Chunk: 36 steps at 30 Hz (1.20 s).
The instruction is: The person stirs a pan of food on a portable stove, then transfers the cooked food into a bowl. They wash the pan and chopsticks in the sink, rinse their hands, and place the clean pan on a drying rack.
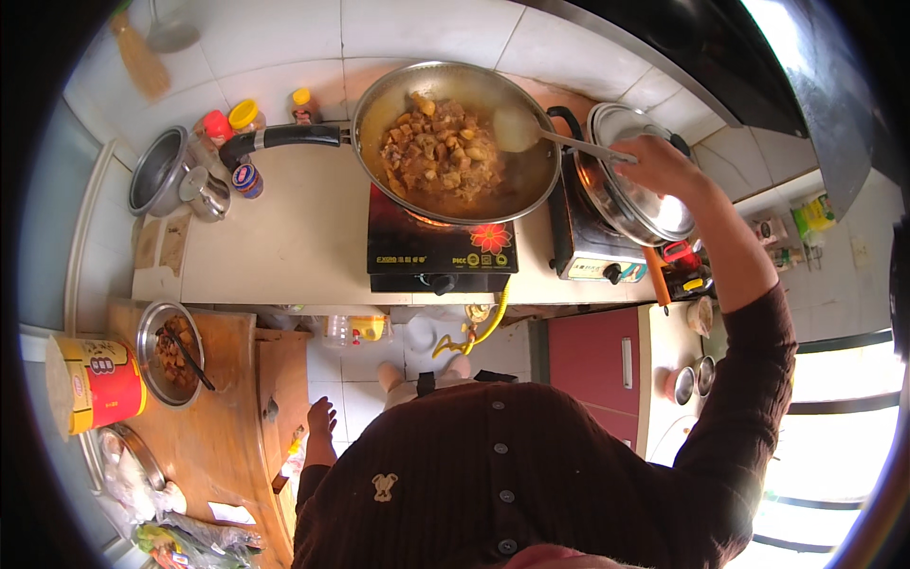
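My right hand (657, 167) grips the metal handle of a spatula (586, 144). The spatula's broad blade rests within the right side of a large wok (530, 181). Chunks of browned food (444, 153), seemingly meat in a thin brown sauce, lie across the wok's middle. Beneath the wok is a black gas stove (441, 259) with a glow showing under the rim. The wok's long black handle (295, 136) points left over the counter. My left hand (322, 419) hangs low at my side above the floor, fingers loosely bent, holding nothing.
Close under my right forearm, a lidded steel pot (604, 192) sits on a second stove (593, 249). Jars, a metal pitcher (205, 192) and a steel basin (160, 174) stand left. On the wooden table (227, 405) is a bowl (147, 345) of food with chopsticks. A range hood (682, 57) overhangs.
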Each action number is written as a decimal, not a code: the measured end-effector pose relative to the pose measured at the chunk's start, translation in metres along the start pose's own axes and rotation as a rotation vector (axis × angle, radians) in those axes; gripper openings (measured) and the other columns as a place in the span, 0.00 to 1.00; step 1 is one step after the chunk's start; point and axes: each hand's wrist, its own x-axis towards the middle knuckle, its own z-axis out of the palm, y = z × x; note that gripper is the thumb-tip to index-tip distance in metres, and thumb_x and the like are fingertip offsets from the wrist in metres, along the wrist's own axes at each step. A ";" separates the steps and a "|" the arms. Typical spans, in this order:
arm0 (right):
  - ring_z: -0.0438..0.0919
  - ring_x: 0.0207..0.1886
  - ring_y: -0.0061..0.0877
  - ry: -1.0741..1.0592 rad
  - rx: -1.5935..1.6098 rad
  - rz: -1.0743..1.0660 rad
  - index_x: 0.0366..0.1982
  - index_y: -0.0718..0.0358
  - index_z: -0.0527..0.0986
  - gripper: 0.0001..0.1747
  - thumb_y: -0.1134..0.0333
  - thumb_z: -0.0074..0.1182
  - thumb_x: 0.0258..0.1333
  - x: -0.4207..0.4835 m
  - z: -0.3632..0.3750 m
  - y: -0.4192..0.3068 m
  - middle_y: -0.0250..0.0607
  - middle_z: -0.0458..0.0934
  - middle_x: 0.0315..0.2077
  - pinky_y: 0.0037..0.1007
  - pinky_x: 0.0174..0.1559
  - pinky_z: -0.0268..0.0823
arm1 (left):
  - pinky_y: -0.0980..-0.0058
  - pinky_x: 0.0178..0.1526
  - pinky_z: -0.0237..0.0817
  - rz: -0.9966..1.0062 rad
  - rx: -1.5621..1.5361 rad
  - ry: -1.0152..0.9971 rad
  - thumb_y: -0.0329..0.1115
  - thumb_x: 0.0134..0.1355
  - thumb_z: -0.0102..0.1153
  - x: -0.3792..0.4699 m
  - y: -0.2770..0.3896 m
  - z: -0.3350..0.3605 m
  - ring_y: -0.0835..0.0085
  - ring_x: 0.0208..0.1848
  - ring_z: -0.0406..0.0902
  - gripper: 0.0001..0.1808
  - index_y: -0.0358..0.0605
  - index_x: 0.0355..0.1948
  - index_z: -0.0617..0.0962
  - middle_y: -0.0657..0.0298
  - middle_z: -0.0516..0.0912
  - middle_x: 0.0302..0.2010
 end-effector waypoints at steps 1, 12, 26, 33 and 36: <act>0.75 0.16 0.29 -0.081 -0.004 0.045 0.43 0.60 0.77 0.15 0.63 0.54 0.55 0.004 -0.007 -0.002 0.44 0.77 0.20 0.27 0.19 0.67 | 0.66 0.43 0.66 -0.010 0.016 -0.014 0.35 0.55 0.56 0.001 0.001 0.003 0.71 0.43 0.77 0.23 0.59 0.54 0.77 0.71 0.80 0.43; 0.60 0.12 0.08 -0.575 1.069 0.112 0.34 0.65 0.76 0.10 0.65 0.58 0.57 0.007 0.054 -0.036 0.26 0.67 0.15 0.15 0.13 0.47 | 0.66 0.45 0.65 0.029 0.058 -0.026 0.35 0.58 0.55 0.000 0.017 0.011 0.71 0.45 0.77 0.22 0.58 0.55 0.76 0.70 0.80 0.44; 0.66 0.16 0.13 -0.077 0.340 0.011 0.49 0.64 0.75 0.16 0.66 0.51 0.62 -0.004 0.005 0.016 0.32 0.71 0.17 0.20 0.13 0.55 | 0.66 0.43 0.65 0.035 -0.001 -0.014 0.35 0.55 0.56 0.000 0.008 0.017 0.71 0.42 0.77 0.23 0.59 0.55 0.76 0.70 0.79 0.42; 0.63 0.13 0.12 -0.445 0.951 0.082 0.46 0.62 0.77 0.15 0.62 0.52 0.63 0.057 0.045 0.022 0.27 0.68 0.14 0.18 0.13 0.50 | 0.67 0.39 0.64 0.012 -0.016 0.025 0.36 0.54 0.56 -0.006 -0.007 0.007 0.72 0.39 0.76 0.21 0.58 0.52 0.76 0.70 0.78 0.39; 0.63 0.14 0.11 -0.317 0.962 -0.014 0.46 0.60 0.78 0.15 0.61 0.52 0.63 0.066 0.072 -0.009 0.26 0.67 0.14 0.18 0.14 0.52 | 0.68 0.36 0.63 -0.011 -0.004 0.050 0.36 0.54 0.56 -0.008 -0.011 -0.001 0.73 0.37 0.75 0.20 0.58 0.51 0.77 0.71 0.78 0.37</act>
